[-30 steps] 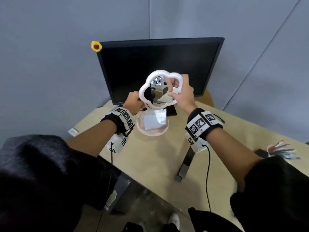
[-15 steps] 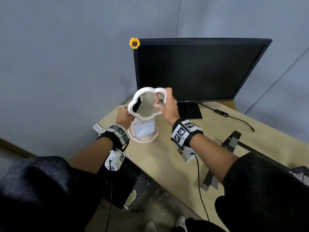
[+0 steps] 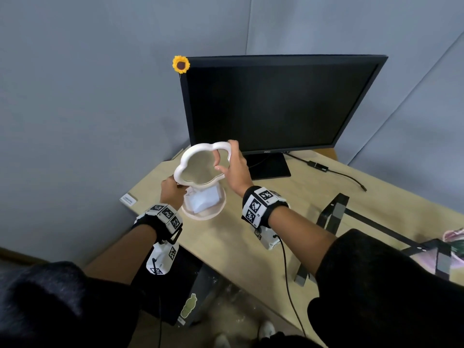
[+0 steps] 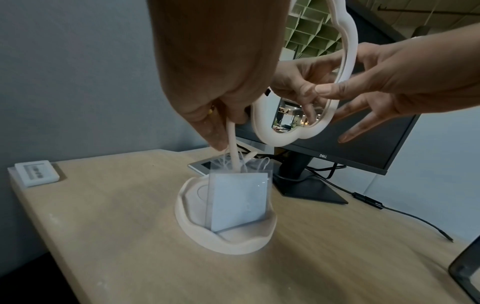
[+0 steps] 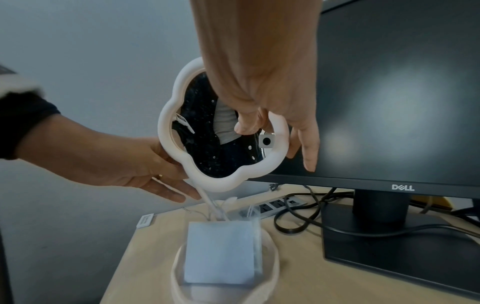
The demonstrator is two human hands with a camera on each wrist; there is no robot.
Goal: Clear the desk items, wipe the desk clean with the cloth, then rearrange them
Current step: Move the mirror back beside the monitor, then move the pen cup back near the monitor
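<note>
I am pinching the mirror (image 3: 200, 163) rim with my right hand (image 3: 236, 169), my left hand (image 3: 172, 190) gripping its stem; base on desk (image 3: 251, 247) beside the "DELL" monitor (image 3: 281, 104). Corner label (image 3: 128, 199) is unreadable.

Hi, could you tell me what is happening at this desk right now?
A person is handling a cloud-shaped mirror on a stand at the desk's back left corner, beside the dark monitor. The left hand grips the thin stem under the frame, and the right hand pinches the frame's right edge. The mirror's round base, which holds a small clear packet, rests on the desk.
</note>
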